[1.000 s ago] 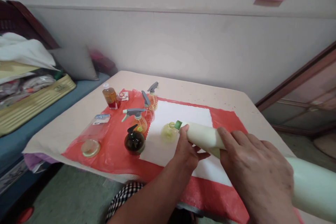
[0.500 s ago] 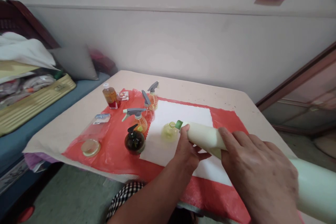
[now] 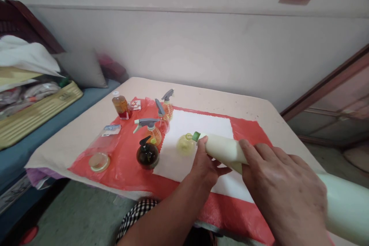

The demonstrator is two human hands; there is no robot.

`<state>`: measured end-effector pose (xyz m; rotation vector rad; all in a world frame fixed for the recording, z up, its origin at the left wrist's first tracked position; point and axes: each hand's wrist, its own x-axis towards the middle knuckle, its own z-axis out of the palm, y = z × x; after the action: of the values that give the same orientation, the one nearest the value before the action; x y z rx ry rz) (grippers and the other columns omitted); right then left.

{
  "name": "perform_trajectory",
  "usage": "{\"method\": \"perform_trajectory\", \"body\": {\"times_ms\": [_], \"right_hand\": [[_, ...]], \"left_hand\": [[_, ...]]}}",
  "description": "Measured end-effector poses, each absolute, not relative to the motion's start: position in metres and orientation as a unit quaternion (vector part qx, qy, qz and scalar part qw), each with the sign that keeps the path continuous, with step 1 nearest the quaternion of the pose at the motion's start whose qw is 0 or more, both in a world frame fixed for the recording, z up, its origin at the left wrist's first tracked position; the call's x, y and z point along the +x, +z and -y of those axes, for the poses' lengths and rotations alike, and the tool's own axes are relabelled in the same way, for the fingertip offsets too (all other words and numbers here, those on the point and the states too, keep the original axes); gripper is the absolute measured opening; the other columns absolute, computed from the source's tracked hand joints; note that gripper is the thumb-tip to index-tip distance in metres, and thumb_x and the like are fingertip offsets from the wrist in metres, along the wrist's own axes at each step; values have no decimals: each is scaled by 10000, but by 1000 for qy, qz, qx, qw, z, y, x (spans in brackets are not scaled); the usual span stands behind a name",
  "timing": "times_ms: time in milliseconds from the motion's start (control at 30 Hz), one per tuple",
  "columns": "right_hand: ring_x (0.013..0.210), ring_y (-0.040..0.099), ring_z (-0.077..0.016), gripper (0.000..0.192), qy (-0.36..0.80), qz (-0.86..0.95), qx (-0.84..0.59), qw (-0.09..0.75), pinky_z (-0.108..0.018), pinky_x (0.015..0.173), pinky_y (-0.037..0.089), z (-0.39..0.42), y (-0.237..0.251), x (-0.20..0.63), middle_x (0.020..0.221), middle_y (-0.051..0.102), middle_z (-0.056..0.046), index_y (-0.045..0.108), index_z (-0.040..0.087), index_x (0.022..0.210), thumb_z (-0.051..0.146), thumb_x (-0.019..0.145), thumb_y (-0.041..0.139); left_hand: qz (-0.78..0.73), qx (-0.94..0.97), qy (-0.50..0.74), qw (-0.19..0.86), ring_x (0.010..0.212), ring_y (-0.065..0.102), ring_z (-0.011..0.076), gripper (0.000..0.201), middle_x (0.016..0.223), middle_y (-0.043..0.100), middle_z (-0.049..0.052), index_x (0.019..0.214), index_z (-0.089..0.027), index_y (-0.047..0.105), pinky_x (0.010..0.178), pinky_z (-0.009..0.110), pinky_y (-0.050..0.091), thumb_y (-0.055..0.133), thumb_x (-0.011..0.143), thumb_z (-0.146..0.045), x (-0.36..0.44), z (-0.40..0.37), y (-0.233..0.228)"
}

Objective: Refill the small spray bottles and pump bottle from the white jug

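A long pale green bottle (image 3: 220, 147) lies tilted in the air, its green-tipped mouth (image 3: 196, 136) pointing left. My left hand (image 3: 206, 167) holds it near the neck from below, thumb along the top. Farther back, my right hand (image 3: 284, 184) wraps over its body. Right by the green tip is the mouth of a clear round bottle (image 3: 185, 146) with yellowish contents, standing on a white sheet (image 3: 201, 119). Whether liquid is flowing between the two cannot be made out. A dark round pump bottle (image 3: 147, 157) stands to the left.
Several trigger spray bottles (image 3: 154, 134) stand left of the sheet. An amber bottle (image 3: 121, 107), a clear plastic bag (image 3: 106, 138) and a round lid-like disc (image 3: 99, 162) lie farther left. Red plastic (image 3: 127, 173) covers part of the table, which meets a wall (image 3: 201, 50) behind.
Almost nothing differs. The view has shifted very slightly, and both hands keep the same hold on the tilted bottle.
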<state>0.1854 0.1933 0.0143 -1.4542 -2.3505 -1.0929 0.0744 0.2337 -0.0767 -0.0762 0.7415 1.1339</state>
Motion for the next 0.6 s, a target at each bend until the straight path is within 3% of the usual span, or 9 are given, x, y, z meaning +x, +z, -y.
{"method": "perform_trajectory", "body": {"times_ms": [600], "right_hand": [[634,543,-225,188,-364,789,-488,83,-362,677,320,-192,15,185,659,547,-14,653,178,949,107,826,530]], "left_hand": [[-339,-35,523,781,923,558,270,516,1092,590,111,1060,-197,637,809,484,523,541,778,-618,75,-234,-78]]}}
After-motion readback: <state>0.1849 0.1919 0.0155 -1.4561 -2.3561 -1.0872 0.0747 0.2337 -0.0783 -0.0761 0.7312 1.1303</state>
